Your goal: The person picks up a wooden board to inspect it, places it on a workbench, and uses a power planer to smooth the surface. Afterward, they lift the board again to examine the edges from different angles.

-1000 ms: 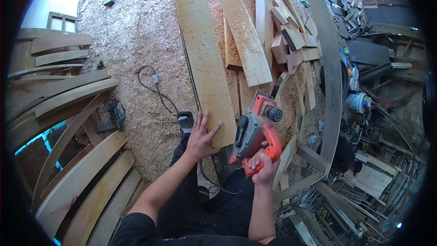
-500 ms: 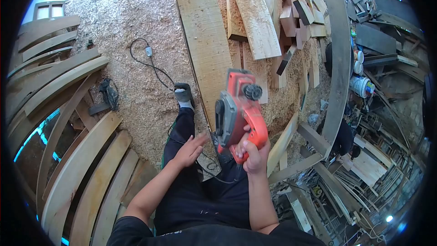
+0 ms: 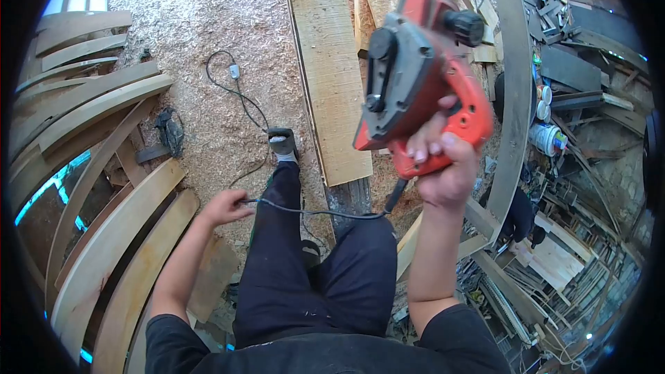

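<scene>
Right grip (image 3: 447,174) wrapped around a red-and-grey handheld electric planer (image 3: 420,69), its boxy body extending forward of that grip, left grip (image 3: 223,208) pinching the planer's thin black flexible cord (image 3: 318,212), long flat pale-brown wooden board (image 3: 332,83) lying forward of and between both grips

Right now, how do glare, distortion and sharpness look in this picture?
Head view: black corners, and the beam at right looks bowed, probably by the lens; head view: shavings at upper left look bright, nearly washed out; head view: planer slightly soft, its shape clear.
</scene>
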`<state>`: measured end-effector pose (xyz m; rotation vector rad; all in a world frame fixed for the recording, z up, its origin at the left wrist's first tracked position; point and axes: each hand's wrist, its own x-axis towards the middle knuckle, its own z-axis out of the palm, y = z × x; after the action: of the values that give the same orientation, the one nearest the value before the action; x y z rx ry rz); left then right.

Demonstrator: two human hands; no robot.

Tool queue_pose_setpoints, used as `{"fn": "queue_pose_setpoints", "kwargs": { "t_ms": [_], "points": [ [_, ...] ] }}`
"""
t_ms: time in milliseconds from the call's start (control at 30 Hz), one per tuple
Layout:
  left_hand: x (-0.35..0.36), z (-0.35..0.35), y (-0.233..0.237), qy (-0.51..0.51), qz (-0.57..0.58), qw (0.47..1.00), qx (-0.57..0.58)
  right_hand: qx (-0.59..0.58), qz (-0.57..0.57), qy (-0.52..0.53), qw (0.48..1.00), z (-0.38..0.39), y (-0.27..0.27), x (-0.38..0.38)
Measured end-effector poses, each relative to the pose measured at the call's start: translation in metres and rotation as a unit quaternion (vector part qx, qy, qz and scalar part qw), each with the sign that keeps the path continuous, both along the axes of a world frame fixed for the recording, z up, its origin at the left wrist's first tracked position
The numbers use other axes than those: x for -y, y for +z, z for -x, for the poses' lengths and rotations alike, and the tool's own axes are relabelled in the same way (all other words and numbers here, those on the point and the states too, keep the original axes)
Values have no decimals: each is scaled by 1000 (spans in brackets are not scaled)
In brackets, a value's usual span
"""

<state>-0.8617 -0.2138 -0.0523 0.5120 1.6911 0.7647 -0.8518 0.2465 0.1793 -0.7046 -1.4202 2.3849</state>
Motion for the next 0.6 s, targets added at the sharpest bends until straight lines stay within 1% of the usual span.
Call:
{"fn": "queue_pose_setpoints", "kwargs": {
  "t_ms": [33,67,100,167,200,233,267,300,367,400,433,467,500,533,567,600],
  "points": [
    [22,0,-12,-32,43,998,-20,-16,3,8,1000,-3,6,-5],
    [47,-1,-21,-50,45,995,-72,-32,6,15,999,-6,14,-8],
    [75,-4,-31,-68,46,989,-124,-5,38,-11,999,-12,29,-9],
    [141,-11,-58,-106,-45,976,-183,14,28,-21,999,-31,28,-9],
    [168,-14,-58,-107,-44,976,-185,34,16,-31,999,-39,28,-9],
    [191,-19,-57,-92,-2,976,-195,60,28,-45,997,-49,28,-7],
    [203,-26,-55,-77,39,975,-206,58,28,-45,997,-61,22,-7],
    [205,-32,-47,-77,40,974,-208,88,13,-47,995,-76,11,-8],
    [202,-40,-16,52,113,966,-229,136,-24,-46,989,-95,3,4],
    [195,-45,2,50,112,965,-231,134,-23,-49,989,-111,-4,8],
    [186,-53,21,74,123,954,-264,168,-51,-52,983,-133,-16,13],
    [183,-61,33,100,135,940,-296,200,-78,-54,975,-152,-27,19],
    [188,-73,40,98,134,940,-299,212,-79,-67,972,-170,-32,28],
    [195,-86,47,104,113,923,-352,210,-78,-70,972,-188,-34,38],
    [200,-97,50,113,90,903,-405,213,-48,-77,973,-206,-34,47],
    [203,-108,54,114,88,902,-406,216,-19,-81,973,-220,-33,54]
  ]
}}
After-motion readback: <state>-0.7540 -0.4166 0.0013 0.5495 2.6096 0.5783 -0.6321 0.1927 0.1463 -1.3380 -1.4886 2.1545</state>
